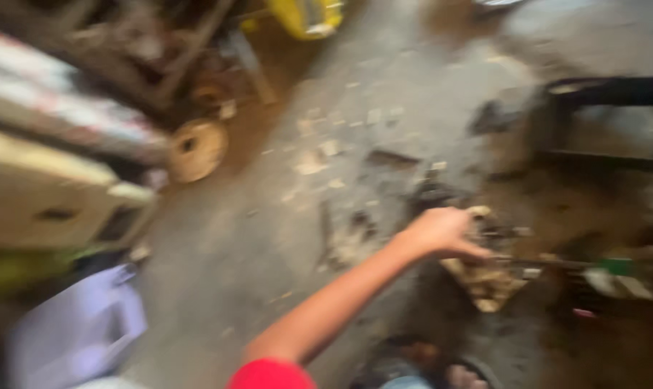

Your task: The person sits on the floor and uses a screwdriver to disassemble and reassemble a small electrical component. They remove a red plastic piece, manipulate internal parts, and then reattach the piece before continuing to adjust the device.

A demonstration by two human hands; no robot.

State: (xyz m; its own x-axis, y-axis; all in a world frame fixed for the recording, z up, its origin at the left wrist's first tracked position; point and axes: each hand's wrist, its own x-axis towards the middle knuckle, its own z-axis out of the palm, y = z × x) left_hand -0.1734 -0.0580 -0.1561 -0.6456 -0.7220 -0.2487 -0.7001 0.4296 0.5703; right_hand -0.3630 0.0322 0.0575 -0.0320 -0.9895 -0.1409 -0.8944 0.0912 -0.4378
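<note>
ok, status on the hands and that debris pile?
Right hand down on tan debris pile, grip too blurred to call. Left hand out of view. Dark frame beyond, apart.

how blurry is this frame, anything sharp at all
Head view: motion blur smears the whole frame, worst at the left edge; nothing is crisp. The hand reaching over a pale lump of debris on the grey floor is soft but readable. Lighting is dim and flat, without glare.

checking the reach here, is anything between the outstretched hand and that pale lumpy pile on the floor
Nothing visible stands between them. The hand is already at the pale pile, its fingers over the pile's top edge. The picture is blurred, so I cannot tell whether it is gripping anything.
</note>
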